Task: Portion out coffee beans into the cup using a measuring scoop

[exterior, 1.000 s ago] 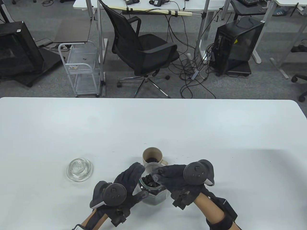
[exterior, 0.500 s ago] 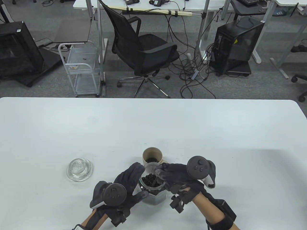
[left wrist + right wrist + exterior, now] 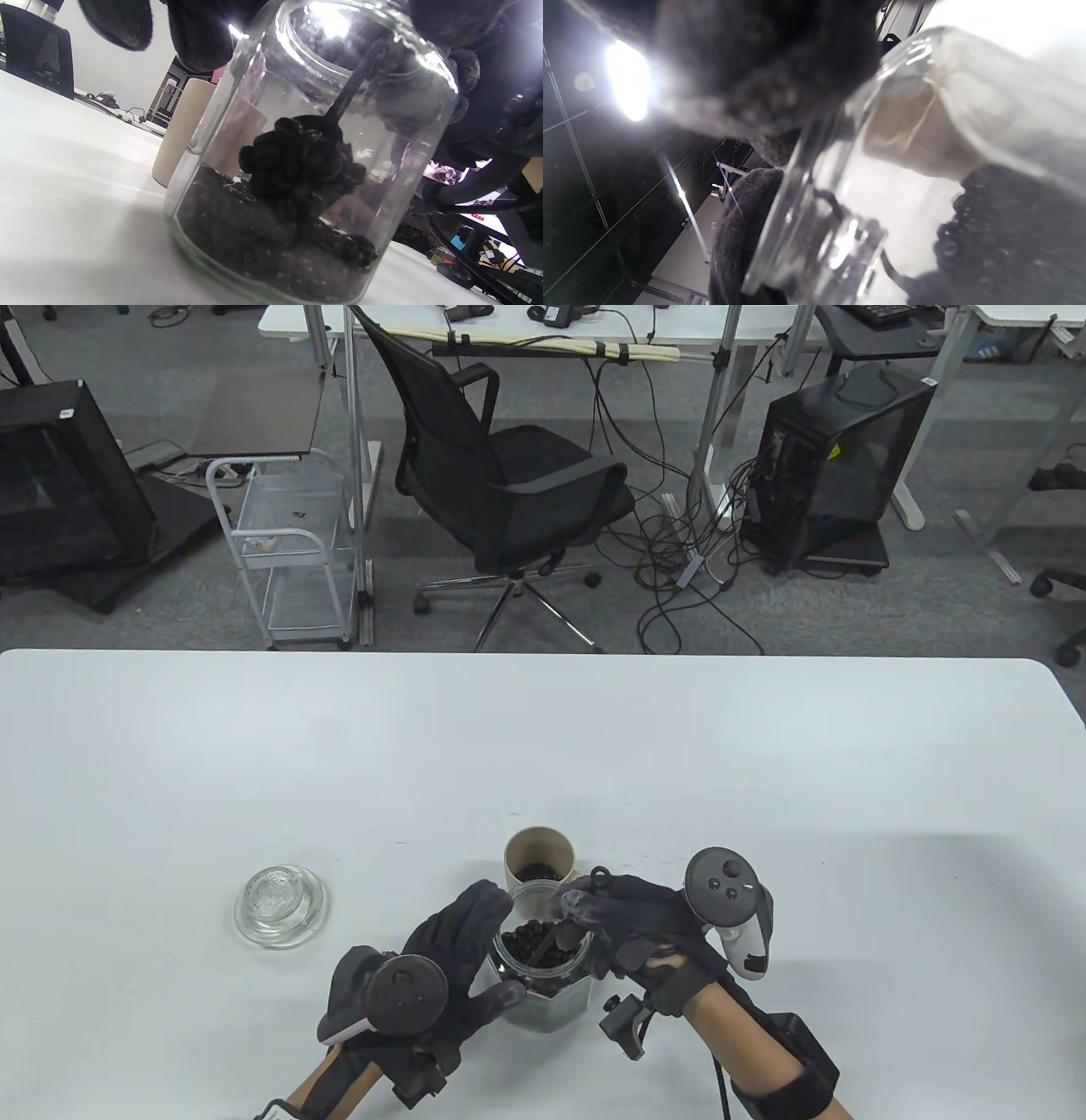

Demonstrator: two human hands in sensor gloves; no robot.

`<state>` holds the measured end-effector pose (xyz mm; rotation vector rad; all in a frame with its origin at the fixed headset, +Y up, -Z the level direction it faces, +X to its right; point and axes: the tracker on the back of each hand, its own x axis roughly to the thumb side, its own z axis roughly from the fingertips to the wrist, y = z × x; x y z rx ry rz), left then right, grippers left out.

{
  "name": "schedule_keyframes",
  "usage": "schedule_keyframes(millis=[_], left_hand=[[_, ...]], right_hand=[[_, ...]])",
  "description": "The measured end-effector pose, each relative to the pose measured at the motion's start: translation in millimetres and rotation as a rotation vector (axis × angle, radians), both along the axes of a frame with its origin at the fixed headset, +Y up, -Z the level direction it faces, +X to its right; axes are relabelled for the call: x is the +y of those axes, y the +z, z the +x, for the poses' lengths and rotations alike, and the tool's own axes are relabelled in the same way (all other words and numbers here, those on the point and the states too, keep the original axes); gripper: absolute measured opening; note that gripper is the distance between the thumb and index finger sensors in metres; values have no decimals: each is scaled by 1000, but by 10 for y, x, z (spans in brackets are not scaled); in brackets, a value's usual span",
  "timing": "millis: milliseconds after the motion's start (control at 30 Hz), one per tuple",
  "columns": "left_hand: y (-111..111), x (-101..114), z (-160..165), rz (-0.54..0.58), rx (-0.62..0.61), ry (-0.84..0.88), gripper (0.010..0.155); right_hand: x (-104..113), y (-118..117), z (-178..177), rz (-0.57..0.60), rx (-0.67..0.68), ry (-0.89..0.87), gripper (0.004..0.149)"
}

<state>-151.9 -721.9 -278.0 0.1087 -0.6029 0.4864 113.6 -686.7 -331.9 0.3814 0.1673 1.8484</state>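
left hand [image 3: 441,963] grips the jar [image 3: 543,976] while right hand [image 3: 632,929] lifts a heaped scoop [image 3: 305,156]; cup [image 3: 539,857] at 12 o'clock already holds beans, more to add.

from my table view the scoop [image 3: 556,940] shows only as a dark handle dipping into the jar [image 3: 543,976]; its bowl is buried under the beans [image 3: 530,943]. my right hand [image 3: 632,929] covers the jar's rim at 3 o'clock and the cup [image 3: 539,857] handle. in the right wrist view the jar [image 3: 903,169] is a close blur and i cannot tell how my fingers sit on the handle. both forearms are cut off at 6 o'clock.
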Motion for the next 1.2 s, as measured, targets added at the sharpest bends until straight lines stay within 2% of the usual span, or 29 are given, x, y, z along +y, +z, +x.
schedule_keyframes(millis=[367,833,1200], left_hand=[[0,0,-1,0,0,0,92],[0,0,-1,-1,0,1,92],[1,0,-1,0,0,0,92]], right_hand=[[-14,-65,154,-69,-49,-155,45],[-345,-258,348,-312,-114,-425,46],[-412,-286,400,-335,-166,-458,46]])
